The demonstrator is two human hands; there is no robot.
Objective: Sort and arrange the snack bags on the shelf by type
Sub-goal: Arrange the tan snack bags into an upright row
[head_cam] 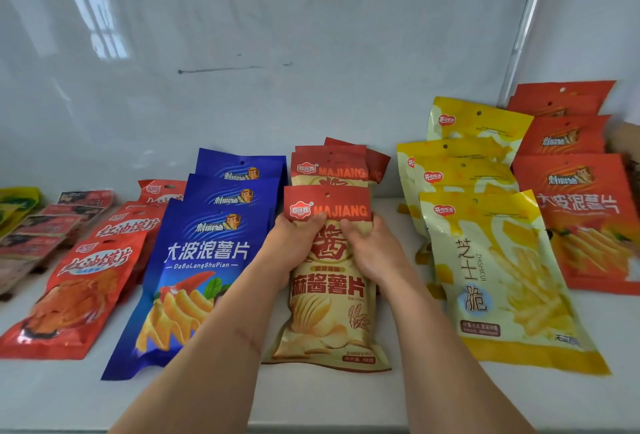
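Both hands on beige MAJIANG bag (327, 298) at frame centre — left hand (294, 246) and right hand (372, 250) grip curled round upper sides; bag flat on shelf (311, 395), between blue bags (194, 271) and yellow bags (498, 274).

Two bare forearms (214, 347), no sleeves or jewellery.

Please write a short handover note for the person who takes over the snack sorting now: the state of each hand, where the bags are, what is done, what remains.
Left hand and right hand both grip the front MAJIANG bag, which lies on the white shelf in the middle row.
Done: rows already grouped by type: red bags at left, then blue bags, MAJIANG row, yellow bags, orange bags at right.
Left: settle this bag in its row; the small dark-red packets and green-yellow bag at far left look unsorted.
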